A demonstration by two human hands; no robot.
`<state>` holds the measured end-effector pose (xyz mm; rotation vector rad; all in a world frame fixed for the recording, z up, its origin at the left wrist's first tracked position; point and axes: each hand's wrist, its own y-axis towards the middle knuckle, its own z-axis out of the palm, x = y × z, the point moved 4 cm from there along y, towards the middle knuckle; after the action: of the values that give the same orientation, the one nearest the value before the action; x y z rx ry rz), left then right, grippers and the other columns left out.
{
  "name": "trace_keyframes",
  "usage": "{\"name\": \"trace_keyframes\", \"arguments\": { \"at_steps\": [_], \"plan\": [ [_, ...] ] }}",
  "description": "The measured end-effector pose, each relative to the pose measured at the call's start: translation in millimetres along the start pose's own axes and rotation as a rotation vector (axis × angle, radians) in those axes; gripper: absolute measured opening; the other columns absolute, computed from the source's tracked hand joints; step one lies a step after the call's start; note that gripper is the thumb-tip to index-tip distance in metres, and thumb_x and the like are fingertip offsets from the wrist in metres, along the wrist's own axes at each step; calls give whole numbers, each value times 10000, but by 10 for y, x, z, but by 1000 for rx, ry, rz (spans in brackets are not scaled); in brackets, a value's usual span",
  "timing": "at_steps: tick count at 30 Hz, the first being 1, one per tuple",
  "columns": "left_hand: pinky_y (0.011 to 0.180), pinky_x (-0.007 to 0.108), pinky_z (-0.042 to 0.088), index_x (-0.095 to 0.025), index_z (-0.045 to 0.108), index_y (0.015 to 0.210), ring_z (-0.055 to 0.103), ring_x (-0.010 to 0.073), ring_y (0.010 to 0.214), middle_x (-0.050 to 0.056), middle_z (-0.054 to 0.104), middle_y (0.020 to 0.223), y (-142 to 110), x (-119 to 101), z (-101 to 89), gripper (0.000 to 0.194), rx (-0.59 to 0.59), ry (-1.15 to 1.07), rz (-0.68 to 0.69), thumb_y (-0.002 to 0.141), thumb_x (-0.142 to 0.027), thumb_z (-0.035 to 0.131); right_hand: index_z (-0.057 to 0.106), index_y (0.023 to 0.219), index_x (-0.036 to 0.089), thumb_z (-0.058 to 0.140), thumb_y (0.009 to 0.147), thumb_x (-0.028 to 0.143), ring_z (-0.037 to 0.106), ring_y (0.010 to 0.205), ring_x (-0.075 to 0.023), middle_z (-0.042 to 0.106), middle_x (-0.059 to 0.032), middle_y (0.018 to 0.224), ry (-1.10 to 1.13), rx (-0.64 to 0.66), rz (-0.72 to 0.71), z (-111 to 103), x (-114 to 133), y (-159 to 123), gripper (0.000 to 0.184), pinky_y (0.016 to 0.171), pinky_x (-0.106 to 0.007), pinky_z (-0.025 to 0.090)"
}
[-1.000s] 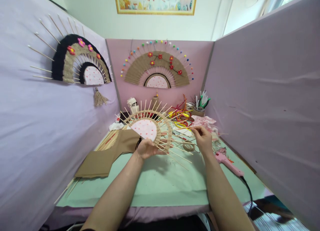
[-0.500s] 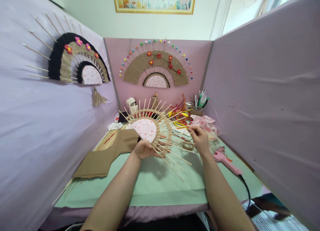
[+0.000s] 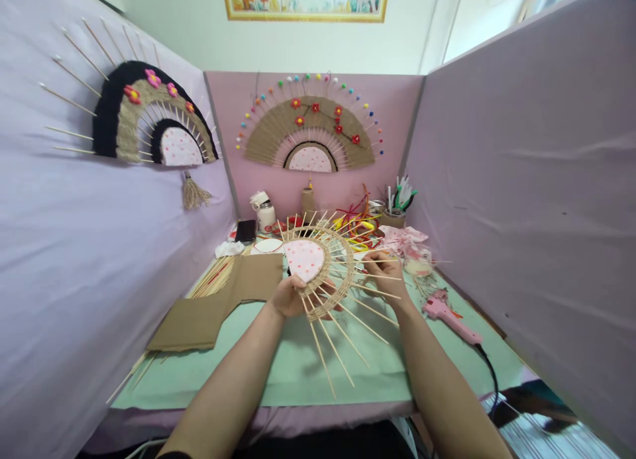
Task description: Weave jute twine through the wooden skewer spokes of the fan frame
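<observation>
A half-round fan frame point(image 3: 350, 263) of pale bamboo sticks, with woven bands of tan twine and a pink-spotted white centre, is tilted over the table. My left hand point(image 3: 288, 297) grips it at the lower edge, thumb on the front of the spotted centre and fingers behind the sticks. At the fan's right side, my right hand point(image 3: 385, 273) is closed in a pinch among the stick ends. The strand of twine in its fingertips is thin and partly hidden by the sticks.
Folded brown cardboard point(image 3: 189, 323) and loose sticks point(image 3: 213, 280) lie left. A pink glue gun point(image 3: 452, 320) with a black cord rests right. Behind stand a white bottle point(image 3: 265, 212), coloured cords point(image 3: 355, 224) and a tool pot point(image 3: 394, 217). Finished fans point(image 3: 311, 131) hang on the partitions.
The fan has turned clockwise and shifted slightly right, its lower sticks now pointing more toward me. My right hand has moved slightly left and down, in among the stick ends.
</observation>
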<state>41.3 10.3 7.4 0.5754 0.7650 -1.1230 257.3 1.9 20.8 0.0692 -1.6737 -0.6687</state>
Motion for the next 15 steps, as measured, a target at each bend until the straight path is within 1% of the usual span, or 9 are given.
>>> {"name": "trace_keyframes", "arguments": {
  "at_steps": [3, 5, 8, 10, 12, 15],
  "plan": [
    [766, 474, 465, -93, 621, 1010, 600, 356, 944, 152, 666, 980, -16, -7, -11, 503, -29, 10, 5, 559, -280, 499, 590, 685, 174, 641, 690, 468, 475, 541, -111, 554, 7, 618, 47, 22, 31, -15, 17, 4, 298, 516, -237, 385],
    [762, 473, 463, -81, 627, 1006, 601, 359, 937, 166, 658, 1001, -23, -9, 12, 508, -21, 14, 0, 558, -287, 503, 596, 690, 169, 640, 700, 455, 482, 547, -110, 561, 4, 612, 88, 67, 83, -7, 20, -2, 290, 516, -232, 379],
    [763, 461, 461, -66, 628, 1007, 596, 358, 950, 186, 638, 1048, -25, -25, 32, 513, -24, 13, -3, 586, -329, 498, 594, 692, 165, 651, 696, 441, 496, 555, -109, 562, 0, 622, 249, 158, 190, 38, 11, -20, 282, 518, -230, 382],
    [763, 450, 462, -63, 633, 992, 600, 346, 940, 192, 638, 1043, -19, -44, 10, 508, -43, 4, 11, 617, -370, 479, 587, 692, 167, 663, 683, 437, 506, 561, -110, 558, 1, 636, 353, 193, 241, 75, 7, -33, 280, 528, -235, 396],
    [758, 432, 464, -65, 640, 960, 615, 323, 905, 193, 647, 1019, -10, -59, -42, 492, -64, -23, 34, 645, -396, 456, 582, 691, 169, 664, 682, 434, 487, 536, -102, 544, 7, 624, 375, 200, 248, 104, 8, -43, 277, 508, -231, 388],
    [746, 394, 471, -68, 639, 936, 637, 286, 853, 185, 662, 974, 6, -54, -133, 457, -70, -103, 41, 680, -383, 430, 575, 687, 171, 653, 698, 428, 417, 478, -85, 496, 28, 565, 283, 159, 185, 116, 31, -56, 269, 445, -213, 323]
  ]
}}
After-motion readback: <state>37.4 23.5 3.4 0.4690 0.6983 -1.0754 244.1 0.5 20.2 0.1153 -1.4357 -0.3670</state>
